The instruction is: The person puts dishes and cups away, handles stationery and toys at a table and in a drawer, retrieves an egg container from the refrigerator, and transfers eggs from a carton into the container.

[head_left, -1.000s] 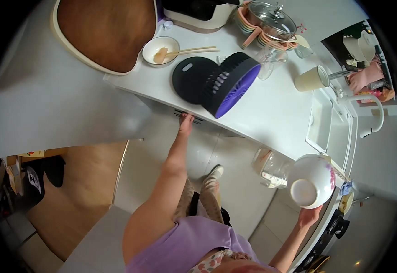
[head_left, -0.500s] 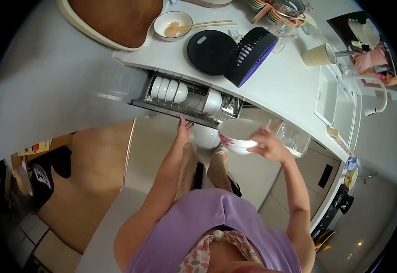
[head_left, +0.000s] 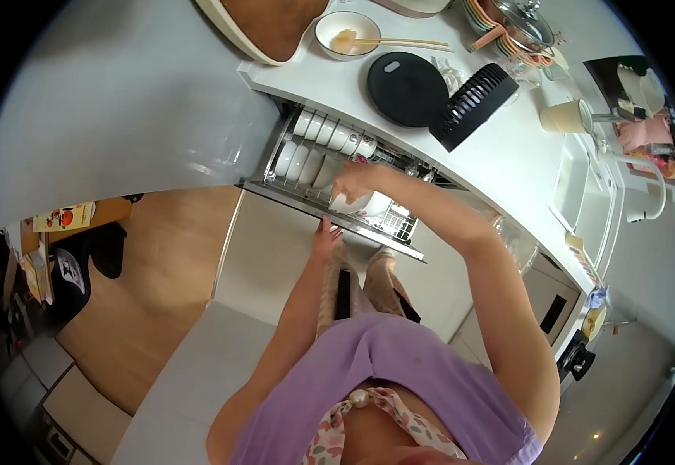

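The pull-out dish drawer (head_left: 314, 208) is drawn out below the counter, with white bowls standing in its wire rack. My right hand (head_left: 357, 180) reaches down into it, fingers closed on the rim of a white bowl (head_left: 350, 204). That bowl sits tilted among the others, partly covered by the hand. Against the drawer's front edge rests my left hand (head_left: 326, 237), fingers apart, holding nothing. A row of smaller bowls (head_left: 326, 132) stands at the back of the rack, and another white bowl (head_left: 376, 205) lies right of my right hand.
On the counter (head_left: 306, 81) are a bowl with chopsticks (head_left: 346, 35), a round black lid (head_left: 407, 89) and a black slotted basket (head_left: 473, 106). The sink (head_left: 577, 182) is to the right. A grey panel (head_left: 136, 116) borders the drawer's left side.
The drawer has come further out, showing the back row of bowls. My right hand has carried the flower-patterned bowl leftward from beside the drawer into the rack.
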Tool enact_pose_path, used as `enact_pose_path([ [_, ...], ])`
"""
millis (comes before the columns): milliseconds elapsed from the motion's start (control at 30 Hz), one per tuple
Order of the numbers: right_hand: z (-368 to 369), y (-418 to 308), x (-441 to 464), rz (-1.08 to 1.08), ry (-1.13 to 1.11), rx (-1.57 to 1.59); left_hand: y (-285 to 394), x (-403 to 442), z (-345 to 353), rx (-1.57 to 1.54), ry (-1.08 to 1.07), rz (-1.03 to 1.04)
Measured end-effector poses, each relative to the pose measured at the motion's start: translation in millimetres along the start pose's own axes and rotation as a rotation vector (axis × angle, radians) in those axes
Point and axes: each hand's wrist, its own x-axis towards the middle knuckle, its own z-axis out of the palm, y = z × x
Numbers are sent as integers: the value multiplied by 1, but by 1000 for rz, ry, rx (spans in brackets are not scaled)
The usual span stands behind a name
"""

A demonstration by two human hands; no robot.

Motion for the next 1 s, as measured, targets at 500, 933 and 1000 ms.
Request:
enact_pose_path([
  [500, 95, 81, 102, 53, -71, -8, 22, -29, 15, -251, -86, -30],
  [933, 89, -13, -2, 401, 965, -78, 31, 3, 41, -477, -160, -100],
  [1000, 97, -25, -33, 481, 1129, 173, 42, 11, 58, -463, -188, -100],
])
